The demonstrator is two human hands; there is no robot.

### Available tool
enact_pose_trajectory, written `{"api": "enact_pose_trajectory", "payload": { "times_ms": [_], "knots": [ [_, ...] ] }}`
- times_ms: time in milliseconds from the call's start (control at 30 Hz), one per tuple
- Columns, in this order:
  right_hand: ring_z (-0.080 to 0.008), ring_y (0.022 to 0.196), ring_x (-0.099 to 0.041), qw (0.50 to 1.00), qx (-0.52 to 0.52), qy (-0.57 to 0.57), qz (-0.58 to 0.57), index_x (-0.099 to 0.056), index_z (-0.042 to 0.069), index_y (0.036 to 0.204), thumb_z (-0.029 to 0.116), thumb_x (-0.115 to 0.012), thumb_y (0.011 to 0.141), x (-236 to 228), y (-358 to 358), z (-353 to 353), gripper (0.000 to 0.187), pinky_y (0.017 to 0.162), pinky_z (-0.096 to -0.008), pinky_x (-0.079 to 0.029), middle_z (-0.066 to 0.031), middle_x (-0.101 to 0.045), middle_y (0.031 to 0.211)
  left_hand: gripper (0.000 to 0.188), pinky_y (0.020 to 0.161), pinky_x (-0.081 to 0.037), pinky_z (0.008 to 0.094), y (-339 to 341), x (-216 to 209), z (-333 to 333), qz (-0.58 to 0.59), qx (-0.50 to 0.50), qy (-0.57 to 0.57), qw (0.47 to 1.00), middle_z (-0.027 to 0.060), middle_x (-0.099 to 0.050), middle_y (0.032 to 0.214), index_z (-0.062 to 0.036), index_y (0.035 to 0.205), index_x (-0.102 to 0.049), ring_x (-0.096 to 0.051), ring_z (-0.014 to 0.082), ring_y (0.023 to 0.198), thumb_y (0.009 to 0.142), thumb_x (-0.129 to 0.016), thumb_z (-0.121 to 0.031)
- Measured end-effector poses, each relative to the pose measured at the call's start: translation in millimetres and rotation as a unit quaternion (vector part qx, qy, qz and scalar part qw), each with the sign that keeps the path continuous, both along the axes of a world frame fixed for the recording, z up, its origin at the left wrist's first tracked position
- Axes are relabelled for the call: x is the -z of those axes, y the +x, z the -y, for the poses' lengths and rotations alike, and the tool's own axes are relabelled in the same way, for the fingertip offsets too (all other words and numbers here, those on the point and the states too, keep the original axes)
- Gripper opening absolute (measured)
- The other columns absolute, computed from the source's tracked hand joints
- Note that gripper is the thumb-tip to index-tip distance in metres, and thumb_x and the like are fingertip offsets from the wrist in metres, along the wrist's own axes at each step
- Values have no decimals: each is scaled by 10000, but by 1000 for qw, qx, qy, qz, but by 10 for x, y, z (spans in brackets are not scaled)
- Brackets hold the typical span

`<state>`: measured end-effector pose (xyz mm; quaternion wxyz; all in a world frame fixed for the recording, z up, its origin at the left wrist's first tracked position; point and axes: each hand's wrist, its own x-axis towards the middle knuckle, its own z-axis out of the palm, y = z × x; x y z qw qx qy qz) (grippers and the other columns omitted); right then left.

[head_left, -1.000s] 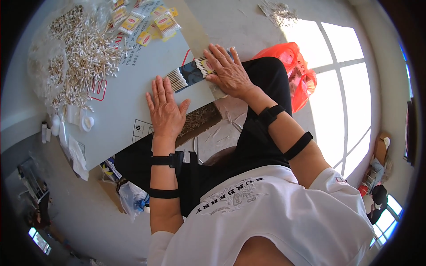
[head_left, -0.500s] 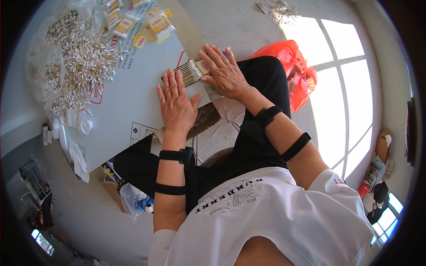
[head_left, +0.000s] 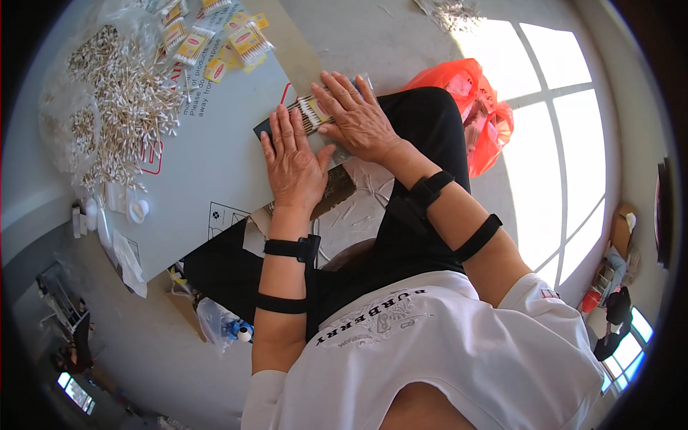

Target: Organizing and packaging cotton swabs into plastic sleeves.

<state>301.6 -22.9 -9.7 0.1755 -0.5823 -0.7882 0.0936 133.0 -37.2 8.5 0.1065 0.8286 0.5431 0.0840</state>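
A row of cotton swabs (head_left: 313,113) lies side by side near the right edge of the board, a yellow-and-white label partly showing among them. My left hand (head_left: 295,163) lies flat with its fingers stretched over the left end of the row. On the other end rests my right hand (head_left: 360,120), palm down with fingers extended, covering most of the label. A dark flat strip (head_left: 264,130) shows beneath the swabs, beside my left fingertips. Clear plastic film peeks out past my right fingertips. What lies directly under both palms is hidden.
A big heap of loose cotton swabs (head_left: 129,93) spills from a clear plastic bag on the grey board (head_left: 193,165). Filled swab packs (head_left: 249,43) and yellow labels lie at the far edge. On the floor right of my knee stands a red plastic bag (head_left: 466,100).
My left hand has slid a little to the right along the swabs, closer to my right hand, baring more of the dark strip. The right hand has barely shifted.
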Motion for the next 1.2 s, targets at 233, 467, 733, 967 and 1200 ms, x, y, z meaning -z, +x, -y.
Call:
{"api": "enact_pose_trajectory", "payload": {
  "times_ms": [233, 467, 733, 967, 1200],
  "knots": [
    [-286, 1441, -178, 1000, 2, -3, -28, -286, 137, 1483, 450, -439, 958, 8, 3, -8, 630, 1169, -475, -66, -118, -235, 1547, 817, 1157, -114, 509, 46, 21, -8, 15, -9, 5, 1000, 207, -169, 1552, 20, 1466, -234, -144, 340, 1447, 883, -586, -431],
    [-179, 910, -622, 649, 376, -100, -654, -586, 3, 1185, 368, -662, 897, 128, 128, -237, 471, 850, -345, -499, -75, -644, 1045, 831, 1163, -99, 504, 62, 2, -6, 18, -9, -1, 1000, 196, -156, 1561, 25, 1471, -223, -134, 329, 1453, 882, -586, -436],
    [-126, 663, -627, 463, 319, -195, -804, -678, 24, 861, 198, -760, 820, 174, -73, -269, 197, 614, -264, -521, -27, -677, 795, 820, 1161, -80, 509, 44, 27, 3, 3, -12, -1, 1000, 195, -156, 1560, 15, 1482, -191, -135, 329, 1452, 917, -502, -491],
    [-96, 661, -607, 487, 299, -182, -800, -712, 38, 847, 179, -756, 819, 176, -88, -254, 151, 608, -255, -503, -13, -678, 787, 822, 1157, -95, 519, 35, 27, -6, 20, -16, 9, 1000, 194, -171, 1556, -6, 1489, -184, -159, 326, 1447, 915, -504, -498],
    [-76, 655, -584, 508, 309, -167, -786, -703, 39, 823, 194, -745, 837, 174, -76, -250, 162, 608, -244, -479, 5, -662, 758, 647, 1169, -103, 459, 115, 0, -99, 328, -74, 17, 942, 185, -177, 1556, -8, 1495, -166, -175, 311, 1444, 1011, -377, -381]
  ]
}}
